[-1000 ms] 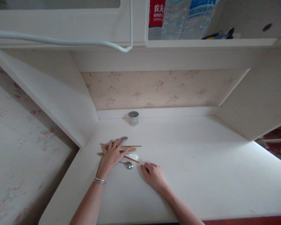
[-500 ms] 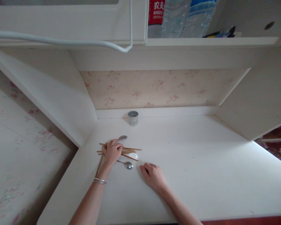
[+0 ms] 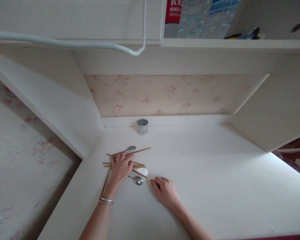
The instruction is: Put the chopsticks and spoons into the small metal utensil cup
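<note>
My left hand (image 3: 122, 166) is over a loose pile of wooden chopsticks (image 3: 140, 164), its fingers bent down among them. One chopstick (image 3: 142, 150) slants up to the right from under its fingertips and seems gripped; the palm hides the grip. A metal spoon (image 3: 131, 148) lies just beyond the fingers. Another metal spoon (image 3: 138, 180) rests on the near side, beside a white spoon-like piece (image 3: 143, 172) partly under the chopsticks. My right hand (image 3: 163, 190) rests on the tabletop, fingers curled in, with nothing visible in it.
A grey perforated metal cup (image 3: 142, 127) stands upright near the back edge of the white tabletop (image 3: 215, 186). White side panels flank the surface. Overhead are a shelf with plastic bottles (image 3: 195, 16) and a white cable (image 3: 90, 43).
One chopstick under my left hand has swung so its right end points up and away. The left fingers have spread slightly. My right hand stays put; the view has shifted a little.
</note>
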The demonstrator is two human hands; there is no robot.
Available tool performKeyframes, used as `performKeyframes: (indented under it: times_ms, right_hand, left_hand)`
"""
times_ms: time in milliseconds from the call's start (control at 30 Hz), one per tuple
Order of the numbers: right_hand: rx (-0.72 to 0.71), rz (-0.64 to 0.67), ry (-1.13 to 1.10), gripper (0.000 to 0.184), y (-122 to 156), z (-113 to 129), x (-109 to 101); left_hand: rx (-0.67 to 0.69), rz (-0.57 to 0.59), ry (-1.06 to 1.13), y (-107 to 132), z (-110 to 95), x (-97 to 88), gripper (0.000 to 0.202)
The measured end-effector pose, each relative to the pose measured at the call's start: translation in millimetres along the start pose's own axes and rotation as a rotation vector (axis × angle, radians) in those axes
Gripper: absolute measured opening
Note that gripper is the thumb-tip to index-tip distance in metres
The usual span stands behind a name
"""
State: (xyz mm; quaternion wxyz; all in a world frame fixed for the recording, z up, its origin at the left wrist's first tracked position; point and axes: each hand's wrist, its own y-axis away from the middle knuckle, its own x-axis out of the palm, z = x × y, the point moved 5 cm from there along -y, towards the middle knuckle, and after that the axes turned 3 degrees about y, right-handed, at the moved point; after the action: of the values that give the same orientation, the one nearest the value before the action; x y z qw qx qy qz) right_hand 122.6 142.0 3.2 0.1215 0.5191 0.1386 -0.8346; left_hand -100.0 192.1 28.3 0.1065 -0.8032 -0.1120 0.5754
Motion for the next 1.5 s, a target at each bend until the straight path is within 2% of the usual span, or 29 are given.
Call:
performKeyframes:
  times_ms: [67, 333, 667, 767, 833, 933, 1033, 1133, 1200, 1300, 1500]
  right_hand:
    - [0.005, 0.000, 0.004, 0.038, 0.0, 0.6, -0.4]
    - [0.022, 0.013, 0.027, 0.037, -1.9, 1.2, -0.4]
    - [0.060, 0.036, 0.007, 0.038, -4.5, 2.3, -0.1]
    - [0.068, 0.041, 0.013, 0.039, -3.8, 3.0, 0.6]
    - [0.071, 0.036, 0.016, 0.040, -2.8, 2.8, 1.2]
    - [0.063, 0.027, 0.015, 0.040, -1.5, 2.4, 1.5]
    - [0.052, 0.022, 0.002, 0.041, -1.2, 2.0, 1.2]
    - [0.044, 0.021, -0.009, 0.040, -1.7, 1.9, 0.8]
    - [0.044, 0.025, -0.010, 0.040, -2.2, 1.8, 0.8]
    - [0.036, 0.036, -0.017, 0.039, -2.6, 1.9, 0.9]
    - [0.037, 0.031, -0.022, 0.038, -1.3, 1.7, -1.7]
  left_hand:
    - [-0.002, -0.012, 0.003, 1.1, -0.6, 0.2, 0.037]
    - [-0.007, -0.064, 0.029, 0.5, 1.4, -3.5, 0.023]
    - [-0.118, -0.175, -0.008, -4.4, 16.9, -3.8, 0.026]
    - [-0.107, -0.201, 0.007, -4.6, 14.6, -11.4, 0.028]
    - [-0.070, -0.209, 0.018, -0.5, 11.6, -23.8, 0.028]
    - [-0.054, -0.153, -0.019, 17.6, 14.2, -47.6, 0.025]
    - [-0.211, 0.019, -0.151, 49.6, 34.9, -63.5, 0.029]
    - [-0.410, 0.294, -0.159, 84.5, 60.2, -60.5, 0.033]
    - [-0.488, 0.391, -0.094, 99.2, 68.2, -54.5, 0.031]
    - [-0.499, 0.395, -0.027, 102.4, 63.9, -46.4, 0.031]
    - [-0.364, 0.289, 0.109, 81.8, 36.3, -30.6, 0.032]
